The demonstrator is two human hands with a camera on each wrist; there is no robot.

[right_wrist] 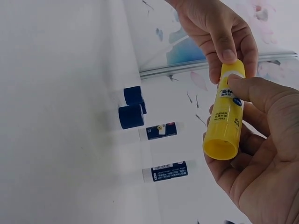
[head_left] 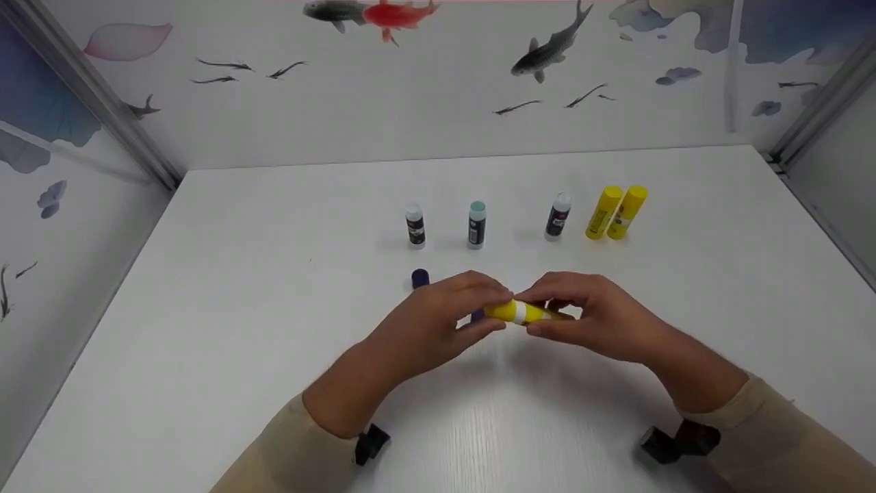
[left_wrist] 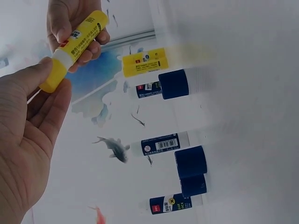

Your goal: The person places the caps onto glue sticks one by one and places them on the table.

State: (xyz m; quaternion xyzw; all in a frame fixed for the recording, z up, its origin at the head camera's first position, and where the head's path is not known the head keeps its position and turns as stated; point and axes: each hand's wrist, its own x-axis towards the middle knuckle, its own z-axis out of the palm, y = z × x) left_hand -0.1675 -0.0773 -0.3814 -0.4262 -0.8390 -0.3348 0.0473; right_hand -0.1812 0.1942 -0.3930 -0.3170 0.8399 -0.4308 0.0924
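Observation:
Both hands hold one yellow glue stick above the table, tilted, with a white band round it. My left hand pinches the short yellow end beside that band, thumb opposite fingers. On the longer printed barrel, my right hand grips with thumb and fingers, as the right wrist view shows at its glue stick. Beyond the hands stand three dark-labelled glue sticks with pale tops. Dark blue caps stand nearer; one cap is partly hidden behind my left hand.
Two yellow glue sticks stand side by side at the back right. The white table ends against a back panel printed with fish, with side panels left and right. In the left wrist view three blue caps show.

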